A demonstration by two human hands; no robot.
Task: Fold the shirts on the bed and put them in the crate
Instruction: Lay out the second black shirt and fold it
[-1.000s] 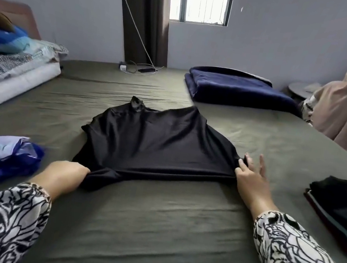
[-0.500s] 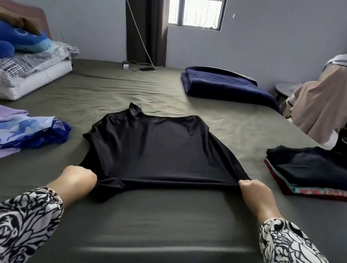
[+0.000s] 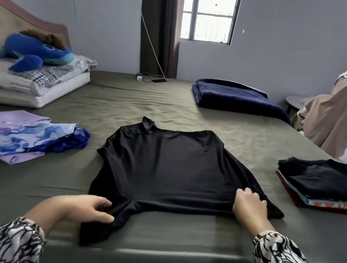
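A black high-neck shirt (image 3: 171,167) lies flat on the olive-green bed (image 3: 173,242), collar away from me. My left hand (image 3: 85,208) pinches a bunched black sleeve or hem at the shirt's near left corner. At the near right corner, my right hand (image 3: 249,203) grips the shirt's edge with curled fingers. To the left sits a heap of unfolded purple and blue patterned shirts (image 3: 15,135). On the right rests a stack of folded dark clothes (image 3: 330,185). No crate is in view.
A folded navy blanket (image 3: 237,97) lies at the bed's far right. Pillows (image 3: 28,83) with a blue plush toy (image 3: 37,50) sit far left by the headboard. A charger and cable (image 3: 151,79) lie by the wall. A draped chair (image 3: 338,116) stands off the bed's right side.
The view pulled back and rose. My right hand went from open beside the shirt to gripping its right corner; my left hand shifted right, holding bunched black cloth near the bed's front edge.
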